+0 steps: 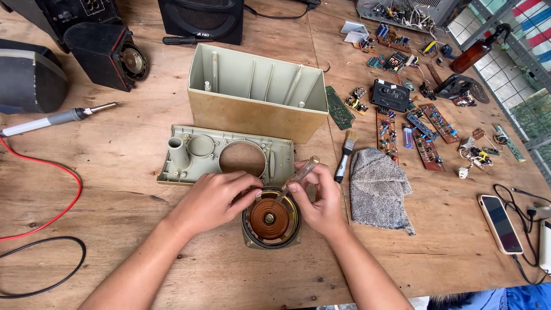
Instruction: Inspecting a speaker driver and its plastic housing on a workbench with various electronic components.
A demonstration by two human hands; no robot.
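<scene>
A round speaker driver (pixel 270 219) with a brown centre and a squarish metal frame lies on the wooden table near the front edge. My left hand (pixel 213 198) rests on its upper left rim, fingers curled over the frame. My right hand (pixel 319 198) holds a small screwdriver (pixel 299 175) with a clear handle, its tip pointing down into the driver. Just behind the driver lies a beige plastic front panel (pixel 189 170) with a large round hole. An open beige plastic speaker housing (pixel 255 103) stands behind that.
A grey cloth (pixel 379 186) and a small brush (pixel 345 155) lie right of my hands. Several circuit boards (pixel 402 135) are scattered at the right, a phone (pixel 500 224) near the right edge. A soldering iron (pixel 54 119), red and black cables and black speakers sit at the left.
</scene>
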